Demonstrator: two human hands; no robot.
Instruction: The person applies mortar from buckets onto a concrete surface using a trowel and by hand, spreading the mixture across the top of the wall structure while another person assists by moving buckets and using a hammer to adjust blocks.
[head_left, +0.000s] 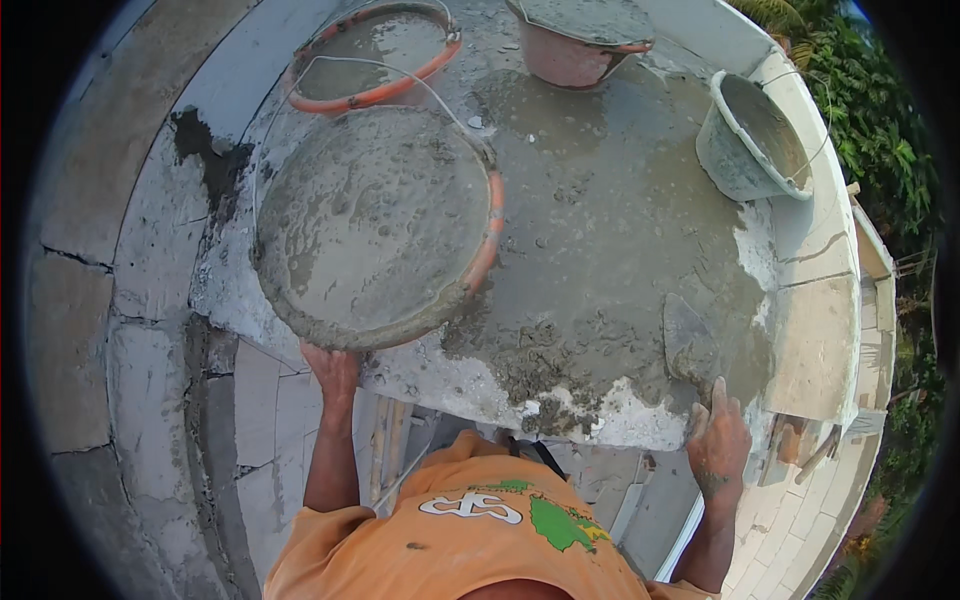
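Note:
A large orange-rimmed bucket (372,215), brimming with wet grey mortar, stands at the left of a mortar-smeared concrete slab (600,240). My left hand (336,375) is at the bucket's near lower side; its fingertips are hidden under it, so its grip is unclear. My right hand (718,445) rests at the slab's near right edge, fingers mostly stretched out and open. A mortar-coated trowel (688,335) lies just beyond those fingertips; I cannot make out whether they touch it.
Three more mortar buckets stand behind: orange-rimmed (380,70), red (570,65) and grey (735,145). A low pale wall (805,330) curves along the right, with greenery (875,120) beyond. Stepped blockwork (150,380) runs along the left; a lower level shows below the slab's near edge.

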